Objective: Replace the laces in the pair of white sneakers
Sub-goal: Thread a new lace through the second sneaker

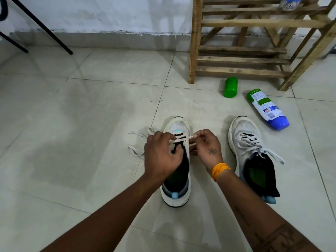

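Both hands work over the left sneaker: right hand pinches the lace tip, pointing leftward toward the eyelets; left hand grips the tongue edge.

To the left of the near sneaker the floor lies open out to the black legs at the far left wall; only loose lace loops trail there, just beside the left hand. Between this sneaker and the second sneaker on the right runs a bare strip of tile, partly taken by the right hand and its forearm. Farther right, a green cap and a lying bottle block the way, with the wooden rack standing behind them against the far wall.
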